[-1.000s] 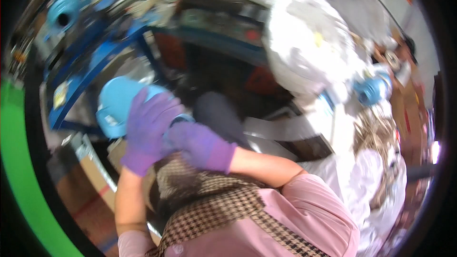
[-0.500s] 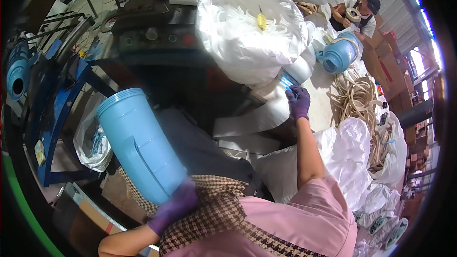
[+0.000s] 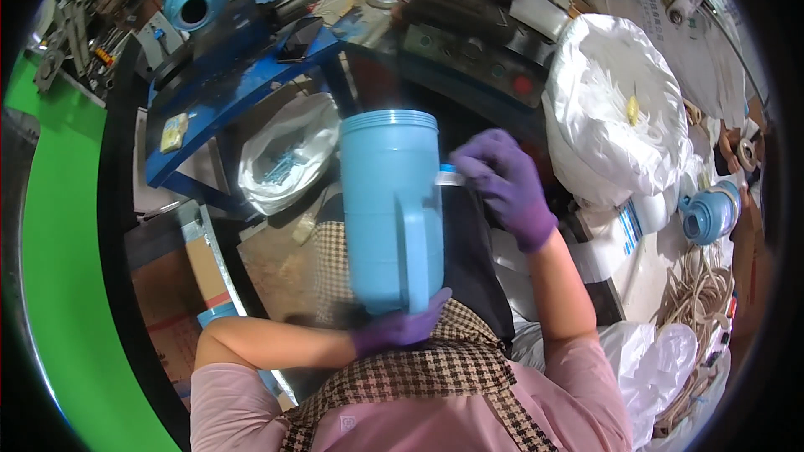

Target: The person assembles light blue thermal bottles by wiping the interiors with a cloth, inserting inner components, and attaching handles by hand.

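Purple gloves are worn on the left hand (image 3: 402,326) and the right hand (image 3: 502,184). Short pink sleeves are seen. A brown-and-cream houndstooth apron is worn over the pink top.

The left hand (image 3: 400,326) wore a purple glove and was curled upward, its fingers (image 3: 435,303) closed around the bottom of what it held. Its bare forearm ran nearly level from a bent elbow low on the person's left, the pink sleeve ending above the elbow. The right hand (image 3: 505,184), gloved in purple too, was raised higher and farther forward, the back of it turned up. Its fingers (image 3: 469,169) were pinched together toward the left on a small piece. The right forearm sloped down from the wrist to a pink sleeve at the shoulder, bare between glove and sleeve.
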Available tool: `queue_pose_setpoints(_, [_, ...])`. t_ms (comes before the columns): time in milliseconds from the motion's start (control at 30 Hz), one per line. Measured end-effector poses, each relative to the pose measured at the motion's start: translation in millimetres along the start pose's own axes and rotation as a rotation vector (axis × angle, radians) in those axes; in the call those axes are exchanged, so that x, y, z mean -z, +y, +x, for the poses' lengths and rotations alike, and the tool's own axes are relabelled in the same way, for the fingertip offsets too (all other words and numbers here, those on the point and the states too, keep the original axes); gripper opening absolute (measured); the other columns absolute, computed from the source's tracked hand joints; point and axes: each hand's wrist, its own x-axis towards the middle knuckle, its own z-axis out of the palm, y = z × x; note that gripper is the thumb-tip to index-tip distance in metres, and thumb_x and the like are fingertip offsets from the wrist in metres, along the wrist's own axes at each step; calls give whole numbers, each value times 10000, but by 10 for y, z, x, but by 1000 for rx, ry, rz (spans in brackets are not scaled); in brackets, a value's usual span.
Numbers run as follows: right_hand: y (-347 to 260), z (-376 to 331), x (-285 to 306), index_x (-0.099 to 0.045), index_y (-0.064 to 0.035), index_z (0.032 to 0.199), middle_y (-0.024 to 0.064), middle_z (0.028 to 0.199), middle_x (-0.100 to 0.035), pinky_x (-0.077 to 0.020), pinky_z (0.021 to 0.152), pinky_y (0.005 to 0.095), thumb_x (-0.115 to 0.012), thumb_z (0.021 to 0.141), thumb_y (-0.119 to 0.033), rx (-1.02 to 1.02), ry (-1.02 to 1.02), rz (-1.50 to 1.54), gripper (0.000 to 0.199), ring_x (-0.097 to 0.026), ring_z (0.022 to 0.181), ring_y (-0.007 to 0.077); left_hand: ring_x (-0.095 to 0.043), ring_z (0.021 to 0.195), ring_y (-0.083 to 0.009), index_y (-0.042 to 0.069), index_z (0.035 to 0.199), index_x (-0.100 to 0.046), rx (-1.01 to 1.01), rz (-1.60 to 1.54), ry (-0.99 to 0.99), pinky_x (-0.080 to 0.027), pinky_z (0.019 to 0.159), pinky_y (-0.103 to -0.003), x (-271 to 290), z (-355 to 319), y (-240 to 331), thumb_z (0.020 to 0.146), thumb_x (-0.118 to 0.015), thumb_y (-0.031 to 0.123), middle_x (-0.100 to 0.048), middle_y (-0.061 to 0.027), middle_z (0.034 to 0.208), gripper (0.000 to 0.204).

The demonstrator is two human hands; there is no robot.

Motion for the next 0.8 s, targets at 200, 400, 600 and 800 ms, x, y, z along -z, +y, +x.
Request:
queue_pose_setpoints(200, [0,472,-345,-652,-12,906,11,900,-621,-463,806,239,-649,864,1,-284,-408,205,44,-570,839,90,-576,1293,-277,-12,1255,-675,13,265,-92,-440,1117,-385,172,22,-72,1008,-481,163,-657,-136,1317,359])
queue_pose_setpoints(400, [-71,443,-718,-648,-49,1040,95,1080,-596,-500,857,331,-836,795,-338,-235,-273,-272,423,-587,993,179,-518,1350,-304,-57,1424,-489,-59,316,-345,-381,1184,-409,130,19,138,995,-475,158,-519,-178,1479,480])
queue_pose_setpoints(600, [751,614,-763,-532,45,1363,198,1265,-631,-486,1016,399,-809,800,-459,-587,-155,168,805,-627,1120,270,-305,1479,-330,103,1450,-504,302,-815,-157,-296,1227,-443,801,-614,-1043,979,-560,217,-300,-122,1621,488])
queue_pose_setpoints(800, [200,854,-1524,-559,11,1324,143,1170,-637,-502,927,345,-752,868,-291,-530,127,438,580,-609,1018,210,-413,1386,-327,17,1467,-400,1655,-1294,236,-371,1131,-438,1495,-1238,-666,742,-865,185,-415,-228,1477,877])
